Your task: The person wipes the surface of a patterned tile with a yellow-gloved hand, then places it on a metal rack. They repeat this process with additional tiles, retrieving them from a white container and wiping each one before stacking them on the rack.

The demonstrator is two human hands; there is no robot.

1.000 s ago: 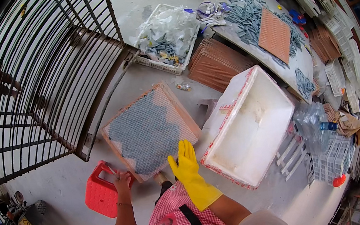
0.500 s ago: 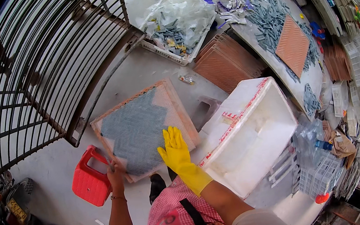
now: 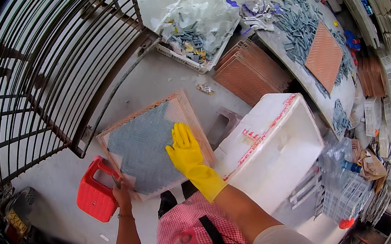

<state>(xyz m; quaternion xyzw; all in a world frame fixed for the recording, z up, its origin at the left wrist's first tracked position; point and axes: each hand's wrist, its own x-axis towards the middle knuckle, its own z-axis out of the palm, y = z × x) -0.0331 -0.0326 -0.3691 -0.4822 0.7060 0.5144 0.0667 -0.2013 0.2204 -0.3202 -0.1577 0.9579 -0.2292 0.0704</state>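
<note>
On square grey mosaic tray (image 3: 145, 145), rubbery yellow-gloved right hand (image 3: 185, 149) flat, bare left hand (image 3: 121, 194) gripping edge

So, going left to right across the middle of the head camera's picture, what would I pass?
Red stool → bare left hand → mesh-covered board → yellow-gloved right hand → white foam box → clear plastic crates.

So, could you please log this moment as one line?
left hand: grips tray at its near-left edge | right hand, yellow glove: flat on tray's grey tiles | red stool: left | white box: right
</note>
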